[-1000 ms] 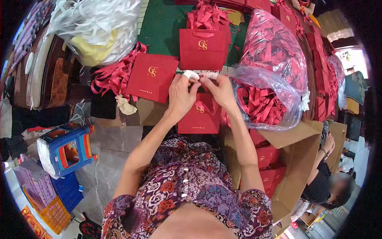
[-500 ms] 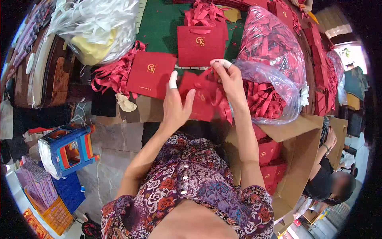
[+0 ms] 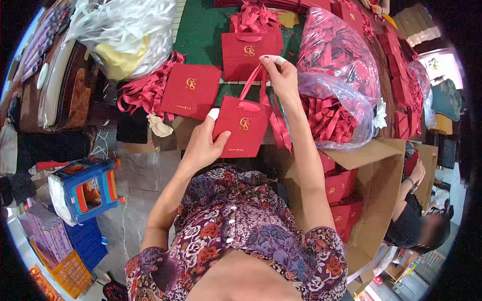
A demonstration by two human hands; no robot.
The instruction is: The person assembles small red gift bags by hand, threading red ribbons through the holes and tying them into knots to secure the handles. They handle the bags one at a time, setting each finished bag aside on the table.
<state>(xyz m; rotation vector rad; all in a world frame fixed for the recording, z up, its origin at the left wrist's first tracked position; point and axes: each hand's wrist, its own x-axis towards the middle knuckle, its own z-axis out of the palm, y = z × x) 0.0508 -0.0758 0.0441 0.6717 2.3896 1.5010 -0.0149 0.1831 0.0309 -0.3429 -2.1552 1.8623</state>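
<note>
A small red paper gift bag [image 3: 246,135] with gold lettering hangs in front of me. My left hand [image 3: 205,146] grips its left edge, thumb on the front and fingers behind. Above it, my right hand [image 3: 282,80] pinches a red ribbon [image 3: 252,80] that runs up from the bag's top; a loose length dangles beside the bag. White tape wraps a fingertip on each hand. Just beyond lie a flat red bag [image 3: 191,90] and another red bag [image 3: 246,57] with its ribbon handle showing.
Loose red ribbons [image 3: 145,95] lie left, near a clear bag of white ribbons [image 3: 123,35]. To the right are a plastic bag of red ribbons [image 3: 339,65] and a cardboard box [image 3: 374,200] holding red bags. A co-worker [image 3: 414,220] sits beyond the box.
The red bag, blurred and tilted before, now hangs closer to me with its front showing. My left hand has moved down-left and closed on its edge; the right draws the ribbon upward.
</note>
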